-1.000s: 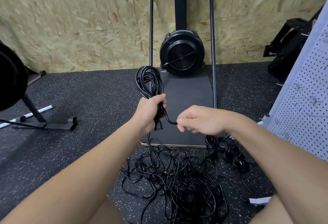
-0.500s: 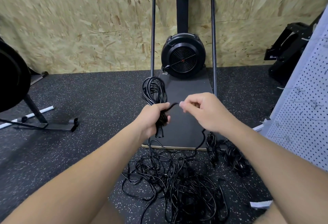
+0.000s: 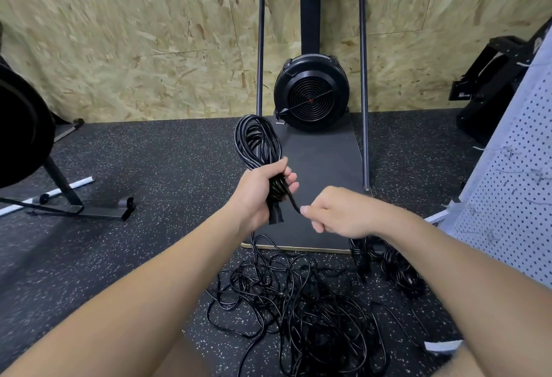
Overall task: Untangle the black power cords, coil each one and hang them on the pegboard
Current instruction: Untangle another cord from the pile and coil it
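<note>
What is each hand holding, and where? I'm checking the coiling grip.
The left hand grips the coiled cord around its bunched lower end; the right hand pinches that cord's loose tail.

The dark speckled rubber floor (image 3: pixel 155 167) carries everything here. Below both hands (image 3: pixel 260 194) (image 3: pixel 340 212) sprawls a loose tangle of thin black power cords (image 3: pixel 298 305). Just under the right forearm lie two coiled black cord bundles (image 3: pixel 397 266). Beyond the hands stands a black fan machine on a flat dark board with a tubular metal frame (image 3: pixel 312 99). Far left of the left hand rests a black metal stand foot (image 3: pixel 89 209), with a white tube (image 3: pixel 59 188) beside it.
</note>
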The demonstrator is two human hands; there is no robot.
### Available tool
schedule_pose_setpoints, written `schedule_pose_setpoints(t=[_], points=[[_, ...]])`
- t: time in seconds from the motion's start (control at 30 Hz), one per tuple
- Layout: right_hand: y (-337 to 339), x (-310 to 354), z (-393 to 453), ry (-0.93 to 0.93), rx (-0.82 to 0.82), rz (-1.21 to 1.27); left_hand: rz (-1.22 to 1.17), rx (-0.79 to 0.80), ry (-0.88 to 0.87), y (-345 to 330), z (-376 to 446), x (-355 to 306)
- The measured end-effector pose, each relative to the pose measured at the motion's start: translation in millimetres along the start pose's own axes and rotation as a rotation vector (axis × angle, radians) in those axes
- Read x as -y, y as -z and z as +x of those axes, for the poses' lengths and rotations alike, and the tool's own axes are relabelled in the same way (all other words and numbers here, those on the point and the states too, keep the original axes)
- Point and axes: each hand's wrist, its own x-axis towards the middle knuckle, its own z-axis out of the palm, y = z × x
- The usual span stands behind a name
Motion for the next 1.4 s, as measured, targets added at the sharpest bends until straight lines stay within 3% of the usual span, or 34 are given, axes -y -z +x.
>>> schedule_pose_setpoints(t=[0.07,0.27,0.43,0.53,0.63,0.73,0.83,1.03,1.1,1.23,1.4], points=[[0,-6,-2,0.052,-0.027,0.031,-0.008,0.009,0.005,2,-1,-4],[5,-16,-4,0.152,-0.413,0.323,-0.116,-0.071,-0.008,3,3,-21],[1,-20,5,0.166,-0.698,0.146,-0.047,-0.139,-0.046,3,10,-20],[6,-20,7,0.191,-0.771,0.146,-0.066,-0.093,-0.062,0,11,-21],[19,-11,5,0.190,-0.683,0.293,-0.075,-0.012,-0.082,1,10,-26],[27,-18,-2,0.084,-0.309,0.593,-0.101,-0.054,-0.073,5,13,-25],[15,-41,0,0.018,-0.040,0.384,-0.058,-0.204,-0.130,11,16,-23],[6,-69,6,-0.115,0.062,0.192,0.171,-0.453,-0.254,26,15,-35],[2,-75,9,-0.159,0.022,0.283,0.252,-0.475,-0.259,34,16,-38],[6,-65,14,-0.144,-0.275,0.511,0.505,-0.437,-0.284,43,18,-27],[12,-37,17,-0.023,-0.393,0.980,0.696,-0.180,-0.234,32,14,-1]])
